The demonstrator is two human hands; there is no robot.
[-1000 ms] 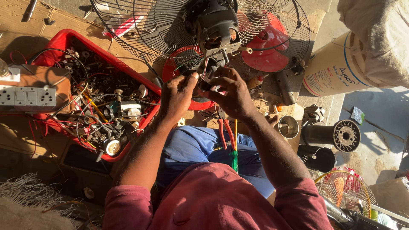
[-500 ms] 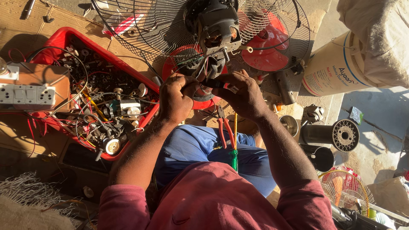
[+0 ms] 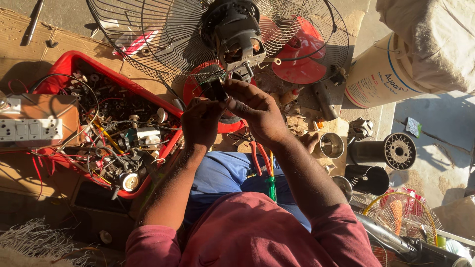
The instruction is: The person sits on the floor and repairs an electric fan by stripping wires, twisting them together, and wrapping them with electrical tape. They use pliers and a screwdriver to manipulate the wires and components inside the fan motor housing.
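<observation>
A black fan motor (image 3: 232, 32) sits in the middle of a round wire fan guard (image 3: 163, 34) at the top of the view. Just below it, my left hand (image 3: 200, 123) and my right hand (image 3: 255, 111) meet around a small black part (image 3: 216, 90) with thin wires running up toward the motor. My right hand's fingers pinch that part from above; my left hand's fingers close on it from below. A red fan blade (image 3: 302, 59) lies behind the guard on the right.
A red tray (image 3: 67, 66) full of screws, wires and small parts lies at the left, beside a white switch board (image 3: 29, 131). Red-handled pliers (image 3: 257, 158) and a green screwdriver (image 3: 271, 185) rest on my lap. Metal cylinders (image 3: 383, 151) and a white bucket (image 3: 376, 74) stand at the right.
Both hands have shifted slightly up and left under the motor, and their fingers have regripped the small black part. The view has tilted a little.
</observation>
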